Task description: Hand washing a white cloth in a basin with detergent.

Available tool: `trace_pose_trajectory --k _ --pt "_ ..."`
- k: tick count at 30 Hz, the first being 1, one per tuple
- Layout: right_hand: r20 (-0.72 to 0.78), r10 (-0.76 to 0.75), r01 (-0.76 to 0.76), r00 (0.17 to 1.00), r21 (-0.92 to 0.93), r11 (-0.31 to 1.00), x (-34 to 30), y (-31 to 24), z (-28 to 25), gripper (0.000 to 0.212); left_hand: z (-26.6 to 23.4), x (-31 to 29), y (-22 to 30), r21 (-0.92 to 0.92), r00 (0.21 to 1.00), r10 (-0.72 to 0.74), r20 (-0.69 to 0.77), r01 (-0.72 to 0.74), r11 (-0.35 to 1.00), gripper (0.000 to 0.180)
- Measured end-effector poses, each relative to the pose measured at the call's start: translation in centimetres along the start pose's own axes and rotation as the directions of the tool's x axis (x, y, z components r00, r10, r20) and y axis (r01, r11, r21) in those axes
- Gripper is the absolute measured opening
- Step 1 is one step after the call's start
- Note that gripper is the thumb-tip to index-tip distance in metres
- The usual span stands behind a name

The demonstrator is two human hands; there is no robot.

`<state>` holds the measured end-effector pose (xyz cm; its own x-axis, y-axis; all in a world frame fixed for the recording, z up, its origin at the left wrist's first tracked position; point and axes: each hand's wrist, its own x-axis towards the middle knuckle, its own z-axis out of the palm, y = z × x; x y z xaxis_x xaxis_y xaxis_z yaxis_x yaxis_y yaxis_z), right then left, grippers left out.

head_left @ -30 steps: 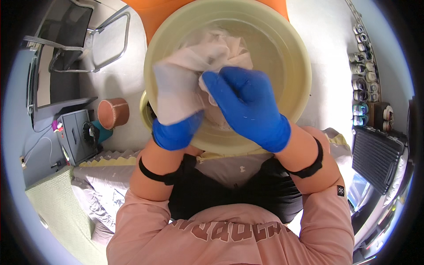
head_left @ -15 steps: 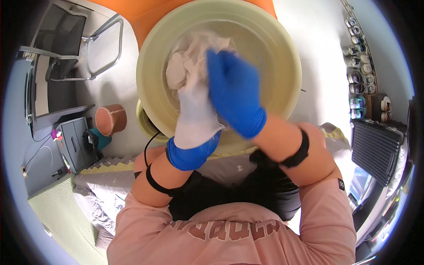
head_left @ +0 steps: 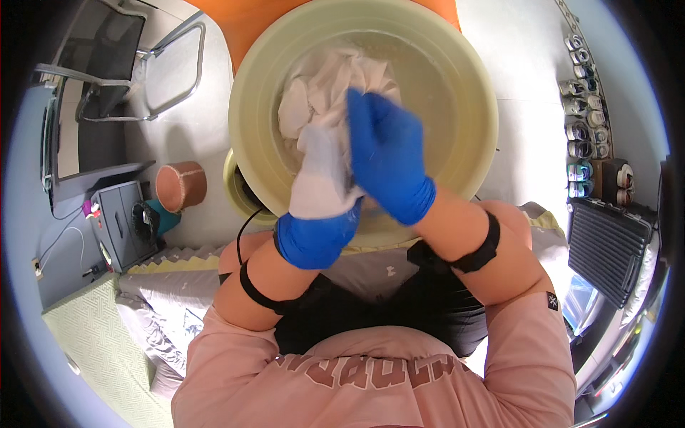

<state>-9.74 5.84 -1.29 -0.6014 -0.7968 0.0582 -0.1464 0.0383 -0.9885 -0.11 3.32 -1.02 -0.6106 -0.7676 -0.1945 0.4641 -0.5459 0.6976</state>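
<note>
My left hand (head_left: 320, 187), in a blue glove, reaches into a large pale-yellow basin (head_left: 479, 125). A thin wet white cloth (head_left: 322, 196) covers it like a sleeve down to the wrist, so its fingers are hidden. My right hand (head_left: 389, 150), also blue-gloved, is closed and pressed against the cloth's right side, its fingers curled and slightly blurred. Ahead of both hands, a crumpled whitish bundle of fabric (head_left: 335, 85) lies in the cloudy water (head_left: 432, 100). Whether that bundle and the cloth over my left hand are one piece, I cannot tell.
An orange surface (head_left: 235, 25) shows beyond the basin, and a second, smaller yellow tub (head_left: 234, 182) is partly under its left side. Left stand a brown bin (head_left: 180, 185), a grey cabinet (head_left: 118, 225) and a metal-framed chair (head_left: 196, 64). Right are shoes (head_left: 589, 107) and a black suitcase (head_left: 610, 250).
My left hand has moved slightly forward with the cloth over it. My right hand has shifted a little and still presses on the cloth. The whole view has moved slightly.
</note>
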Motion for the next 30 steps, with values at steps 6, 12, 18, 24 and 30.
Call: trace_pose_trajectory --k 6,12,18,24,30 --pt "0.03 -0.066 0.067 0.997 -0.025 0.997 -4.5 -2.0 2.2 0.033 -1.9 0.0 1.3 -0.502 0.937 -0.121 0.328 0.281 0.818 0.045" --pt "-0.062 -0.039 0.039 0.997 0.01 0.999 -2.3 -1.2 1.1 0.036 -0.3 0.0 0.9 -0.062 0.988 -0.151 0.039 0.154 0.986 0.047" --pt "-0.071 -0.047 0.05 0.996 0.047 0.998 -0.3 0.3 0.5 0.038 -0.3 -0.6 -1.2 0.265 0.987 0.16 0.025 -0.161 0.951 0.05" --pt "-0.005 -0.124 0.124 0.992 -0.009 0.992 -5.5 -1.6 1.7 0.035 -3.8 -0.1 -0.2 -0.307 0.983 -0.145 0.116 0.174 0.936 0.047" --pt "-0.097 0.056 -0.048 0.994 0.08 0.996 -0.2 -0.1 -0.4 0.029 0.1 -0.3 -0.5 0.337 1.0 -0.002 -0.029 0.012 0.941 0.044"
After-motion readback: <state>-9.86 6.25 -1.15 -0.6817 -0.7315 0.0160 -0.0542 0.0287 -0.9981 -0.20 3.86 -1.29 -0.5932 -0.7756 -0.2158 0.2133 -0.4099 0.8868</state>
